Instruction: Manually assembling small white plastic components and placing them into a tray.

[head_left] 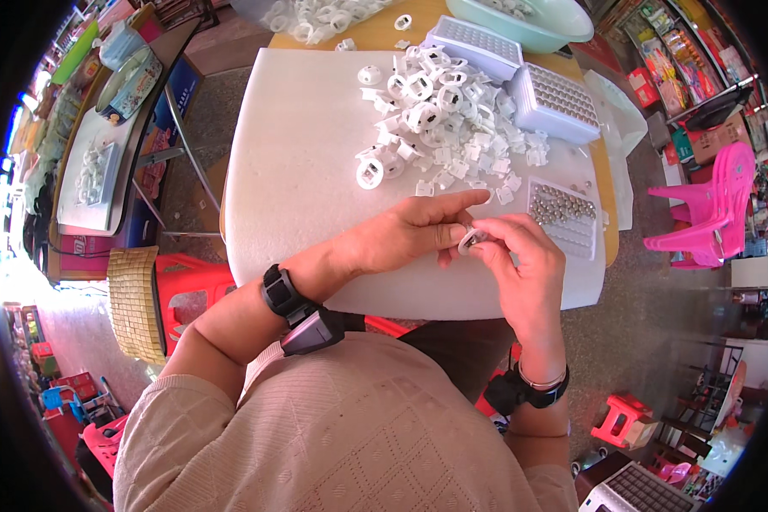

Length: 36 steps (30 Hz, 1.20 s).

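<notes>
White tabletop (307,145), parts heap (439,115), fingers (510,235) pinching ring (466,242)

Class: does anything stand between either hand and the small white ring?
Nothing visible does: the right hand pinches the small white ring, and the left hand has its thumb at the edge. The pile of parts lies beyond both.
</notes>
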### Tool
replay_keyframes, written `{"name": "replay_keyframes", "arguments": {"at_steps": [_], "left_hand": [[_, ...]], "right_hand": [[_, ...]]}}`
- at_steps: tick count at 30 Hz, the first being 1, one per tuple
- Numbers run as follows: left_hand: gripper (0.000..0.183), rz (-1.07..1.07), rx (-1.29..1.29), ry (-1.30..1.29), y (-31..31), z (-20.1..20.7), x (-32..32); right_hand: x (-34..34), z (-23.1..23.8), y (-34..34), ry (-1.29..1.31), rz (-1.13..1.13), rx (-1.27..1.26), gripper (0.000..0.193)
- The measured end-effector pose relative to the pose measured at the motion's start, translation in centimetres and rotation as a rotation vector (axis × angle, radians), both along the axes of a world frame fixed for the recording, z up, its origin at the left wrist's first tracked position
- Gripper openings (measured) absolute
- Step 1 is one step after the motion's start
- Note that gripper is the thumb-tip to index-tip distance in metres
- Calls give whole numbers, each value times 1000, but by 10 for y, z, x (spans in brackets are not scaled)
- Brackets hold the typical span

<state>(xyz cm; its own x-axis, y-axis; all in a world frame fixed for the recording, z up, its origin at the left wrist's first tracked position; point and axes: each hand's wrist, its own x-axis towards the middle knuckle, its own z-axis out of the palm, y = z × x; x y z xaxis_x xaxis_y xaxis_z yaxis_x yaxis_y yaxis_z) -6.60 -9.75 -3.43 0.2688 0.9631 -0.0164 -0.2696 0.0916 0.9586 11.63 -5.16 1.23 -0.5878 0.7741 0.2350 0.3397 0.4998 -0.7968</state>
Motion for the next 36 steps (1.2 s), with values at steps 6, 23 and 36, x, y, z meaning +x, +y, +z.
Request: {"name": "replay_keyframes", "arguments": {"at_steps": [6,23,36], "left_hand": [[39,-79,-6,33,1,1,-2],[27,-58,-196,-313,6,-6,-2],[25,-15,-178,-217,4,-1,-1]], "right_hand": [[3,-6,-3,28,23,13,19],[-3,-8,-4,35,-31,264,27],[-12,-18,2,-52,-5,487,25]]}}
